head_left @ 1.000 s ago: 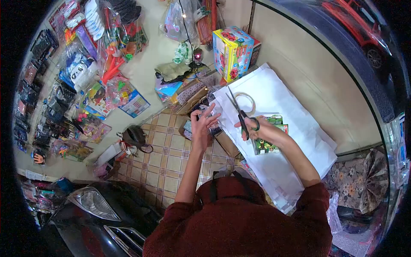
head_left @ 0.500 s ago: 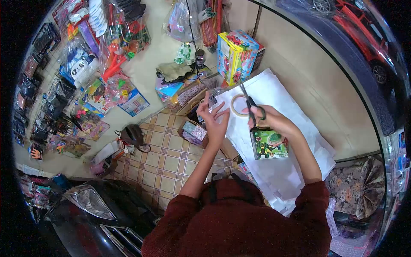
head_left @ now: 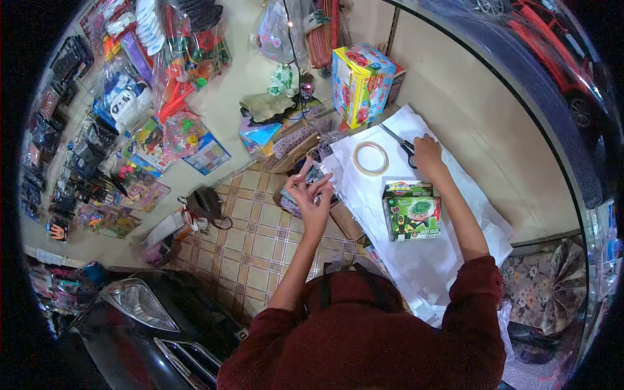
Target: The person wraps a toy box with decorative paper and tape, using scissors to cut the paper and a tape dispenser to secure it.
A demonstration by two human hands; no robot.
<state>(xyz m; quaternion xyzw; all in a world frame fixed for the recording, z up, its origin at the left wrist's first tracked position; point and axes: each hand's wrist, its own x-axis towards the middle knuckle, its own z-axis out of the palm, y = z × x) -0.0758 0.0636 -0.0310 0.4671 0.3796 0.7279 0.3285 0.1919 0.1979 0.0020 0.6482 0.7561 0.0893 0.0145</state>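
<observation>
My left hand hovers left of the white paper with its fingers spread and bent, holding nothing I can see. On the paper's upper part lie black-handled scissors, blades pointing up and left. My right hand is right beside their handles, fingers curled down; what they hold, if anything, is hidden. A roll of tape rests flat to the left of the scissors. Below them, a green toy box with a spinning-top picture lies on the paper near my right forearm.
A yellow and blue toy carton stands past the paper's top edge. An open box of small goods sits beneath my left hand. Bagged toys cover the left side, above the tiled floor. A black ride-on vehicle stands lower left.
The scissors, earlier held in my right hand over the tape, now lie on the paper farther right. My right hand moved up and right, uncovering the toy box. My left hand shifted slightly left and down.
</observation>
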